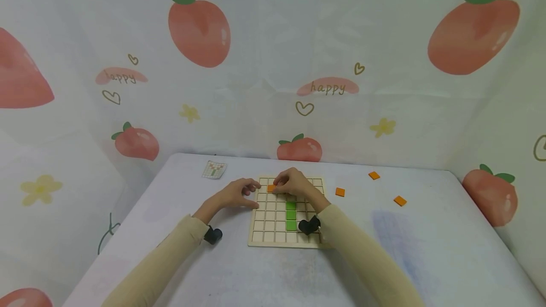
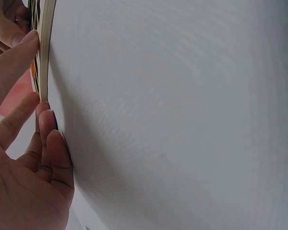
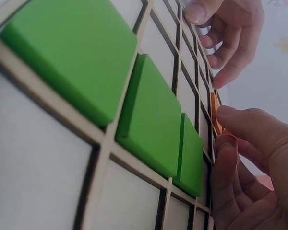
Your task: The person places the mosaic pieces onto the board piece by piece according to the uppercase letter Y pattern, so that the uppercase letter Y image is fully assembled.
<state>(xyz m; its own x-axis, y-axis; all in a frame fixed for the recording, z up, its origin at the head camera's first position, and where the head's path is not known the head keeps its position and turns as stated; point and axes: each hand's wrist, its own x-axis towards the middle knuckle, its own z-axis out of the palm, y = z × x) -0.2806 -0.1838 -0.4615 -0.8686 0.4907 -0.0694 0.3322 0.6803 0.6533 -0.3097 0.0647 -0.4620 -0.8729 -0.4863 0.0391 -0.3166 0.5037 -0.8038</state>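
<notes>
A wooden grid board (image 1: 258, 239) lies on the table, with three green tiles (image 1: 291, 215) in one column of its cells. At the far left of the grid is an orange tile (image 1: 271, 188). My right hand (image 1: 294, 185) pinches that tile at its right side between thumb and fingers; in the right wrist view the orange tile (image 3: 216, 112) sits at the thumb tip. My left hand (image 1: 234, 193) touches the board's left edge with thumb and fingertips, the fingers spread apart. The right hand and forearm hide part of the board's right side.
Three loose orange tiles lie right of the board: one near tile (image 1: 340, 192), one at the back (image 1: 374, 175) and one further right (image 1: 400, 201). A small card (image 1: 214, 169) with a printed grid pattern lies at the back left. A patterned cloth (image 1: 264, 60) hangs behind the table.
</notes>
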